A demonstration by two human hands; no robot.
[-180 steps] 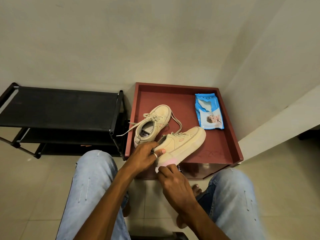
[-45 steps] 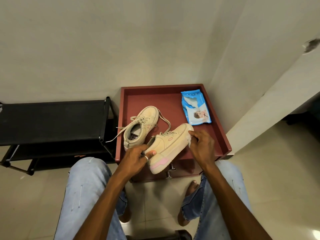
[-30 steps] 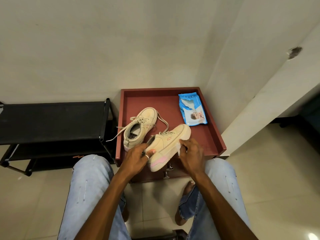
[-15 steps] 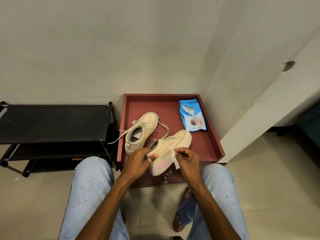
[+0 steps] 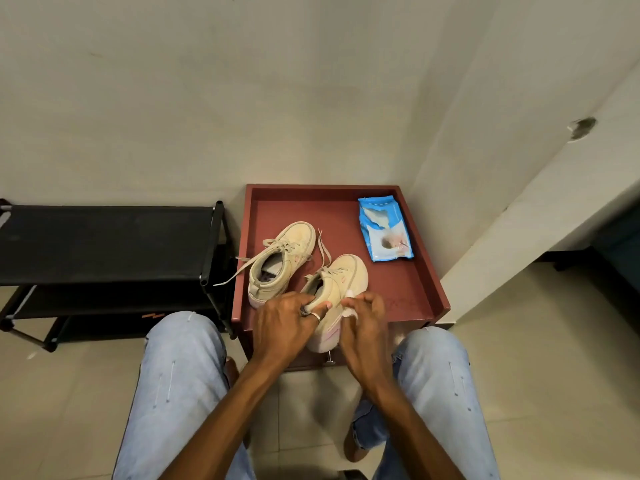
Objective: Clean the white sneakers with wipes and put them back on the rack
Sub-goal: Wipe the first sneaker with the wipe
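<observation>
One sneaker (image 5: 343, 282) points toe-away from the person, the left hand (image 5: 284, 322) gripping its heel opening and the right hand (image 5: 365, 327) pinching a wipe (image 5: 350, 314) against its right side.

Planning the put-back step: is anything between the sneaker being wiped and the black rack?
Yes. The other sneaker lies on the red table between the held sneaker and the rack, with the table's raised rim beside it. Nothing visible sits on the rack's top shelf.
</observation>
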